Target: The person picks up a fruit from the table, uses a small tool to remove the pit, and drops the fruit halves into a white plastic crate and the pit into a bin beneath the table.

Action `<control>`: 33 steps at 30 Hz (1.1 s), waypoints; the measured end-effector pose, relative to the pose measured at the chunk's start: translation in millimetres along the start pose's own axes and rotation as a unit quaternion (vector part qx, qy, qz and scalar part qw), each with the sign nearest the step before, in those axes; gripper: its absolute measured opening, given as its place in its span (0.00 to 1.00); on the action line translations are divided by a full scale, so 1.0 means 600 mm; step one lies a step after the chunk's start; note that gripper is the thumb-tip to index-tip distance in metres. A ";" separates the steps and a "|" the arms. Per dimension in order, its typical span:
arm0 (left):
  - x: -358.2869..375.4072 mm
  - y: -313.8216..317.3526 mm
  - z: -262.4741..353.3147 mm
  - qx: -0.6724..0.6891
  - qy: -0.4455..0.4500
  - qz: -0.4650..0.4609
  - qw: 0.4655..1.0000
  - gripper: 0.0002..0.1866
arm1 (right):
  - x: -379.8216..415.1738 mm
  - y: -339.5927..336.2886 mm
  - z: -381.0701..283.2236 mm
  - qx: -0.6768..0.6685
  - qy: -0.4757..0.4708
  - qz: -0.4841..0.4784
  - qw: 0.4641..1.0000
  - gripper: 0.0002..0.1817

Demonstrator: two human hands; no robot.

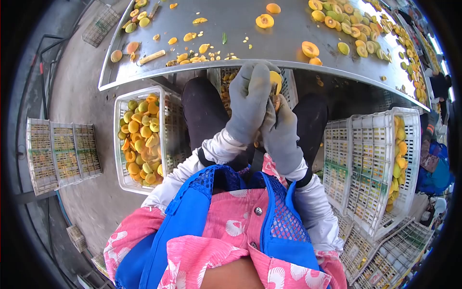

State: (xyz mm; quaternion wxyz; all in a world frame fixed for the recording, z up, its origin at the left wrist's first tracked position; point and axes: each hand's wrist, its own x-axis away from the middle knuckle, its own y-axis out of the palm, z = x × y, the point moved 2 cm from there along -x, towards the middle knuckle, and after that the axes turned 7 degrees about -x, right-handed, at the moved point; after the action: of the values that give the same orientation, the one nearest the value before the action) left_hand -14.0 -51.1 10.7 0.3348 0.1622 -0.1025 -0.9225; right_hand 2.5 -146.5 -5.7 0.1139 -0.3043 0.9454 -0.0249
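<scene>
Both my hands wear grey gloves and meet at the table's near edge, above my lap. In my left hand (249, 101) is a yellow peach half (275, 80), cut face turned to the right, the fingers wrapped behind it. My right hand (281, 132) is closed around a small knife (274, 90), whose dark metal tip touches the peach half. Most of the knife's handle is hidden by the glove. Just beyond, a metal table (231, 41) carries peach halves (264, 20), fruit scraps and a wooden-handled tool (152, 57).
A white crate (164, 139) full of peach halves stands on the floor to my left. Under the table, between my knees, sits another crate (290, 86). Stacked crates (365, 168) rise at my right. A peach pile (353, 29) covers the table's far right.
</scene>
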 end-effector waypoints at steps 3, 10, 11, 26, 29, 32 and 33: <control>-0.001 0.006 0.005 -0.004 -0.001 0.041 0.999 0.16 | -0.003 0.000 -0.004 0.009 -0.035 0.039 0.999 0.14; -0.002 -0.008 0.006 -0.031 0.040 -0.010 0.999 0.09 | -0.001 0.000 -0.013 -0.029 0.007 -0.003 1.000 0.13; -0.007 -0.010 0.009 -0.050 0.046 -0.027 0.997 0.09 | -0.002 0.000 -0.011 -0.031 0.004 -0.001 1.000 0.13; -0.038 -0.025 -0.018 0.015 -0.150 -0.158 0.976 0.19 | -0.001 -0.015 -0.046 -0.261 0.410 -0.115 0.867 0.28; -0.036 -0.032 -0.036 -0.090 -0.263 -0.184 0.943 0.21 | 0.001 -0.035 -0.036 -0.356 0.500 -0.203 0.763 0.28; -0.033 -0.029 -0.040 -0.137 -0.190 -0.198 0.952 0.23 | 0.001 -0.043 -0.015 -0.452 0.502 -0.262 0.689 0.28; -0.035 -0.031 -0.044 -0.129 -0.147 -0.220 0.956 0.24 | 0.001 -0.039 -0.012 -0.497 0.496 -0.292 0.649 0.29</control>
State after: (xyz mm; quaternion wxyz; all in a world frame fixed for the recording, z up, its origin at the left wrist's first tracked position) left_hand -0.1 -25.7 -14.8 0.1226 -0.0015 0.0070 -0.9924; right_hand 13.9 -165.9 4.1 -0.5538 -0.5179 0.5939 0.2690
